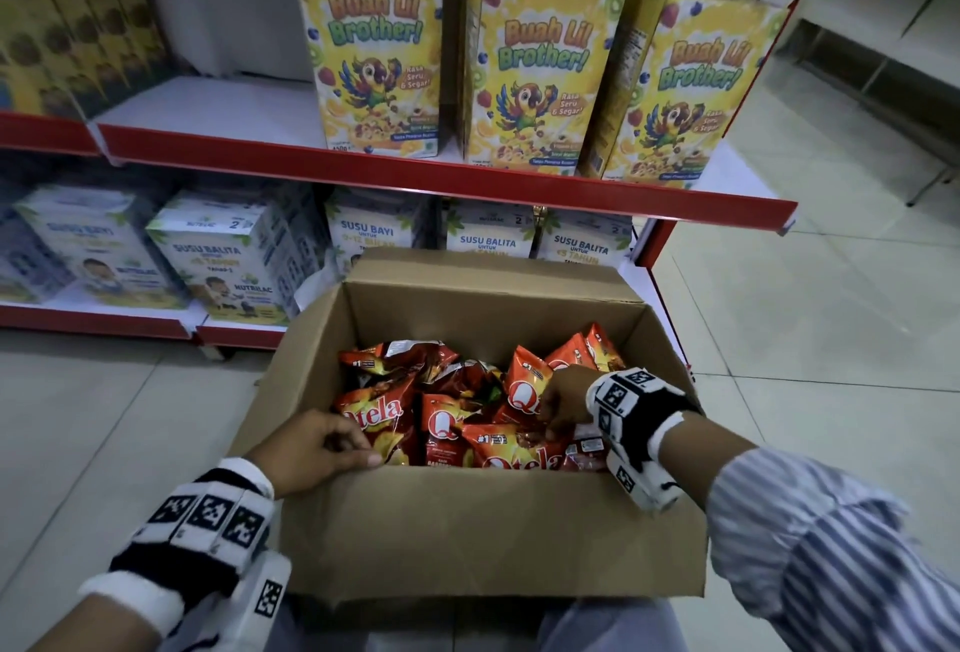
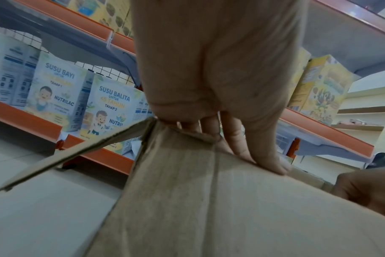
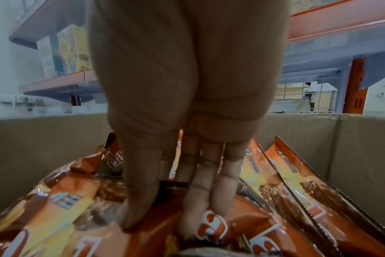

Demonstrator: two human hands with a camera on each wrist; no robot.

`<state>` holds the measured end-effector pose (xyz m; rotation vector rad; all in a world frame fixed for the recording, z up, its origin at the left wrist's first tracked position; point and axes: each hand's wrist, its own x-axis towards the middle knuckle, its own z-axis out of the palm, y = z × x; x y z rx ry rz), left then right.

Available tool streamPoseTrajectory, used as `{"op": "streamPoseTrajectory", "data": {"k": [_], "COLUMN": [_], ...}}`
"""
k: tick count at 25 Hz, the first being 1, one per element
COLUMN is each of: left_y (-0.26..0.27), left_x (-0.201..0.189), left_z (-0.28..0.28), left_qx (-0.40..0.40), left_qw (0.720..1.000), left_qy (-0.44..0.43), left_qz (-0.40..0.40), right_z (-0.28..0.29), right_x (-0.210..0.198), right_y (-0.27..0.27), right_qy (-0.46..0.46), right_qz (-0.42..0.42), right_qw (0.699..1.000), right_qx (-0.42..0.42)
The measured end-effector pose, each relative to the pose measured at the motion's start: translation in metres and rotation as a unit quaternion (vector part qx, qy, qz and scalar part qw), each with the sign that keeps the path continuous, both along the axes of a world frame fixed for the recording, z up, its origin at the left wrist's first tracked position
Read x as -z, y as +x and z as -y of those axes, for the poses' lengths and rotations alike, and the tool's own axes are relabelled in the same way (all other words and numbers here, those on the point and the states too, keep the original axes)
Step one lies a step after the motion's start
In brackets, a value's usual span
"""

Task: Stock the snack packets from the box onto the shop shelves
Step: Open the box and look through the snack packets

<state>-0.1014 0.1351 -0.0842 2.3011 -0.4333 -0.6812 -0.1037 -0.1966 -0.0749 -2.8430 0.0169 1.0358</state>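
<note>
An open cardboard box (image 1: 493, 511) sits low in front of me, holding several red Qtela snack packets (image 1: 382, 420). My left hand (image 1: 322, 448) grips the box's near left corner, fingers curled over the rim (image 2: 231, 137) of the box (image 2: 209, 208). My right hand (image 1: 561, 409) reaches down inside at the right. In the right wrist view its thumb and straight fingers (image 3: 196, 208) touch the top of a packet (image 3: 55, 217) lying among the others. The box wall (image 3: 44, 139) rises behind them. No packet is lifted.
A red-edged shelf (image 1: 415, 173) carries three yellow cereal boxes (image 1: 540, 64), with bare white shelf (image 1: 208, 105) to their left. White milk-powder boxes (image 1: 223, 256) fill the shelf below. Pale floor tiles (image 1: 831, 313) stretch to the right.
</note>
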Motion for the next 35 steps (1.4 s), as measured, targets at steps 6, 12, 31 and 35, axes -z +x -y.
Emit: {"op": "streamPoseTrajectory", "data": {"k": [6, 12, 31, 35], "left_y": [0.009, 0.026, 0.035, 0.041], "left_x": [-0.020, -0.070, -0.037, -0.040], "left_z": [0.024, 0.077, 0.021, 0.012], "left_qx": [-0.036, -0.047, -0.304, -0.316], "left_qw": [0.998, 0.982, 0.893, 0.880], "left_qy": [-0.051, -0.181, -0.332, -0.355], "left_qz": [0.003, 0.030, 0.018, 0.001], "right_z": [0.012, -0.008, 0.000, -0.006], "right_x": [-0.042, -0.117, 0.014, -0.010], "right_y": [0.004, 0.011, 0.051, 0.051], "right_qy": [0.183, 0.510, 0.010, 0.069], "right_qz": [0.112, 0.230, 0.047, 0.079], "right_qw": [0.973, 0.804, 0.997, 0.992], "right_qx": [0.080, 0.204, 0.062, 0.065]}}
